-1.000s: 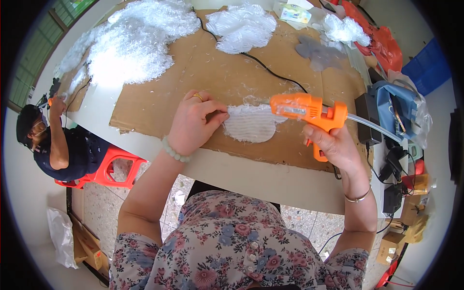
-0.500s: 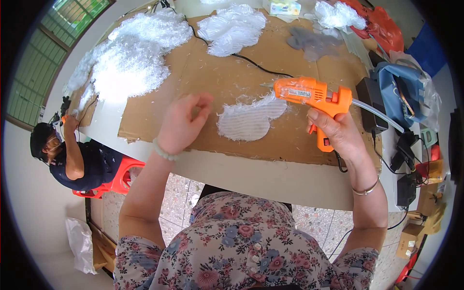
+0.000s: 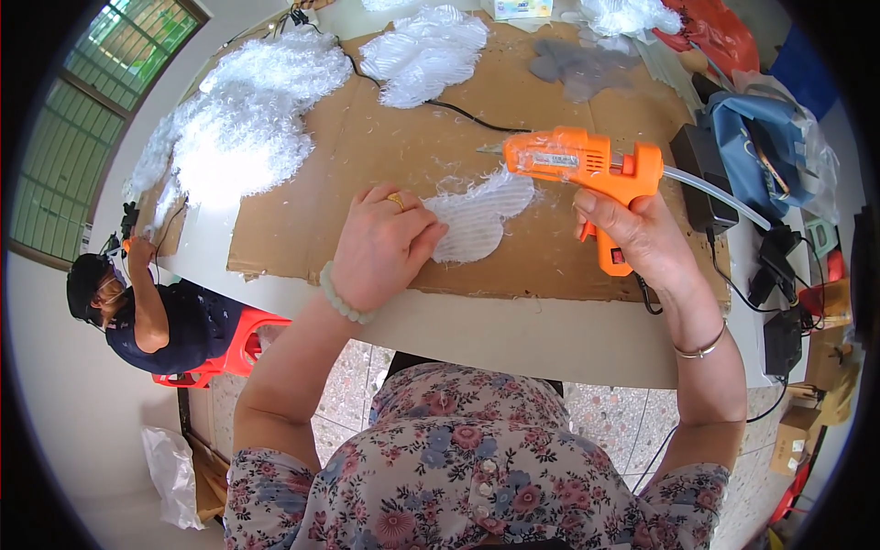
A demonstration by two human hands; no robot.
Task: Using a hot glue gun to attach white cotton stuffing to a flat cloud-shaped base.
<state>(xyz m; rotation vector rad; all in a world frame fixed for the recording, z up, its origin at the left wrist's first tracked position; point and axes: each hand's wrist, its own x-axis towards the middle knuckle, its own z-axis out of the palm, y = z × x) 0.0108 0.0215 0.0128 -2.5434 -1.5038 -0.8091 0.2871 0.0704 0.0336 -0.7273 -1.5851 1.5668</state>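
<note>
My right hand (image 3: 632, 229) is wrapped round the grip of an orange hot glue gun (image 3: 559, 154). Its metal nozzle points left, above the far edge of a small white fluffy fabric piece (image 3: 477, 225) with wavy edges. A translucent glue stick (image 3: 720, 191) sticks out of the gun's back. My left hand (image 3: 380, 247) is closed at the left edge of the fabric piece, thumb and bent fingers pinching it and covering that end. The piece lies on brown cardboard (image 3: 321, 211).
A heap of white shredded fluff (image 3: 247, 119) lies far left, with a white ruffled piece (image 3: 426, 55) beside it. Grey fabric (image 3: 582, 69) lies far right. A black cord (image 3: 463, 114) crosses the cardboard. Near a blue bag (image 3: 756, 165) stands a black box (image 3: 704, 179). Another person (image 3: 160, 307) sits at left.
My left hand has come down and right onto the fabric piece's left edge, its fingers closing there. The glue gun has shifted slightly left and away from me in the view.
</note>
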